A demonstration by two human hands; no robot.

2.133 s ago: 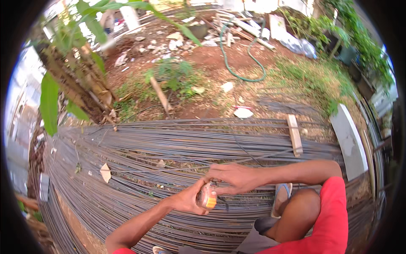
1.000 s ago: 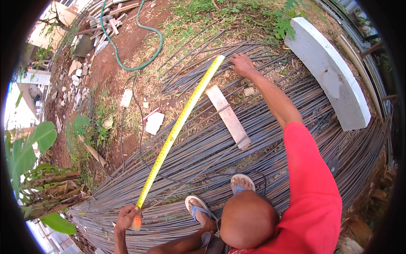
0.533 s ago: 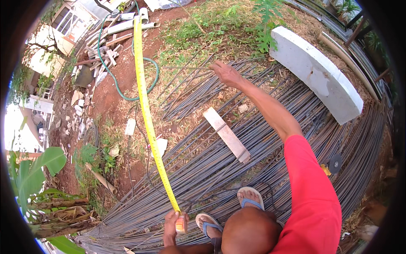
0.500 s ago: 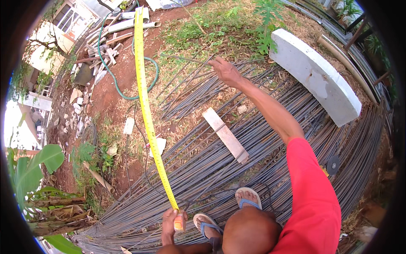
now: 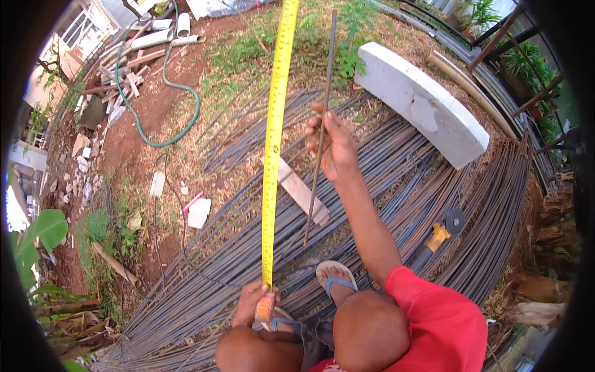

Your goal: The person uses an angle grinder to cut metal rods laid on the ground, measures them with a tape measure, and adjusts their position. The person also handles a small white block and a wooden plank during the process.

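Observation:
A tape measure (image 5: 265, 307) with an orange case sits in my left hand (image 5: 248, 304), whose fingers are wrapped round it near my feet. Its yellow blade (image 5: 272, 155) stretches far out ahead and runs off the top of the picture. To the right of the blade, my right hand (image 5: 338, 149) grips a thin steel rod (image 5: 312, 195) near its middle. The rod points lengthwise away from me, nearly alongside the blade but apart from it. Beneath both hands lies a wide spread of steel bars (image 5: 248, 254) on the ground.
A wooden block (image 5: 304, 195) lies across the bars. An angle grinder (image 5: 437, 237) rests on bars at the right. Beyond them stands a curved-looking white slab (image 5: 421, 99). A green hose (image 5: 149, 141) loops at the far left, near scrap wood (image 5: 127, 90). A cable (image 5: 186, 248) crosses the ground.
My right hand has come nearer, turning the rod from sideways to pointing away from me. The tape blade has swung to the right, close to the rod. The grinder has come more into view.

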